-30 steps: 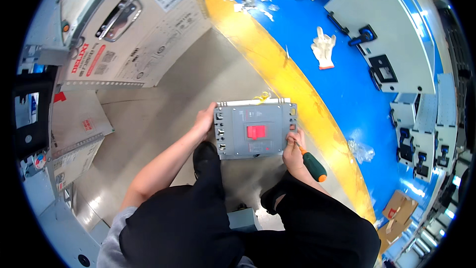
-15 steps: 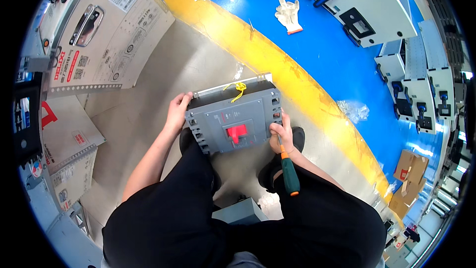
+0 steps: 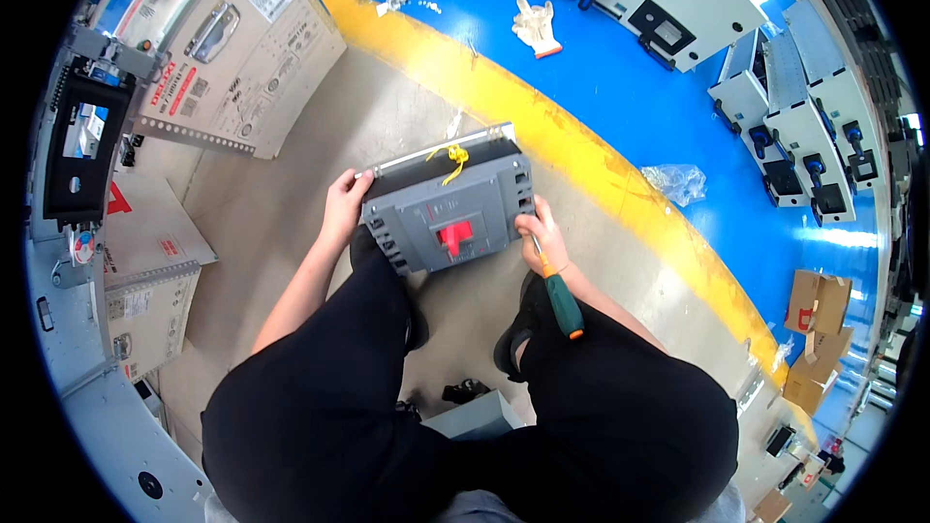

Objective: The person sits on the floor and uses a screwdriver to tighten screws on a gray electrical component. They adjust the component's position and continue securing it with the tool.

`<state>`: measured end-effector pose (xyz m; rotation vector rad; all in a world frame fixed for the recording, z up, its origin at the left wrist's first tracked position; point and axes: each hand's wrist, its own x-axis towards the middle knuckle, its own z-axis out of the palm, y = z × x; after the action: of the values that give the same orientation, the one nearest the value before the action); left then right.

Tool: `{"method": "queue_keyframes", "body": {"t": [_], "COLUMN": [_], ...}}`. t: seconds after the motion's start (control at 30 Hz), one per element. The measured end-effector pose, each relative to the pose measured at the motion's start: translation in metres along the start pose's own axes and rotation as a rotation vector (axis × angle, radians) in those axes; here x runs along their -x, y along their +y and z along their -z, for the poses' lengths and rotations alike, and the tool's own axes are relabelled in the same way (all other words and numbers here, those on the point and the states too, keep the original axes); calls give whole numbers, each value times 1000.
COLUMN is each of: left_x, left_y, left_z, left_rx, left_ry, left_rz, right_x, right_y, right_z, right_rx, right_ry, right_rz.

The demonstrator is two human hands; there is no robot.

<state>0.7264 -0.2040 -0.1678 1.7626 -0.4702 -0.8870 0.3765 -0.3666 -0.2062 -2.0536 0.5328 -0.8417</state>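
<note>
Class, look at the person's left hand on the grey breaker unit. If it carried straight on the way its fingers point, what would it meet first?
The left hand points up-right along the unit's top edge, so it would likely first meet the yellow tie on the grey breaker unit; depth is uncertain.

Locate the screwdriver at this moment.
In the head view, the screwdriver is in the right hand, right of centre, its green handle pointing down over the right leg beside the grey breaker.

A grey breaker box (image 3: 448,216) has a red switch (image 3: 455,234) and yellow tie (image 3: 451,157). The screwdriver (image 3: 560,298) is green, its end seemingly orange. The floor (image 3: 678,126) is blue with a yellow stripe (image 3: 542,121).
</note>
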Motion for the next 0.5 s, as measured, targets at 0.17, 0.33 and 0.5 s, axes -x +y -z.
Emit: {"method": "queue_keyframes", "body": {"t": [0.17,0.33,0.5], "left_x": [12,31,36], "left_y": [0,4,-1], "left_z": [1,-3,3], "left_rx": [31,51,-11], "left_ry": [-2,15,8], "left_rz": [23,1,-14], "right_x": [17,33,27], "right_y": [16,18,10], "right_z": [-1,0,12], "right_rx": [-97,0,79], "right_ry": [-95,-124,-142], "right_rz": [-219,-107,61]}}
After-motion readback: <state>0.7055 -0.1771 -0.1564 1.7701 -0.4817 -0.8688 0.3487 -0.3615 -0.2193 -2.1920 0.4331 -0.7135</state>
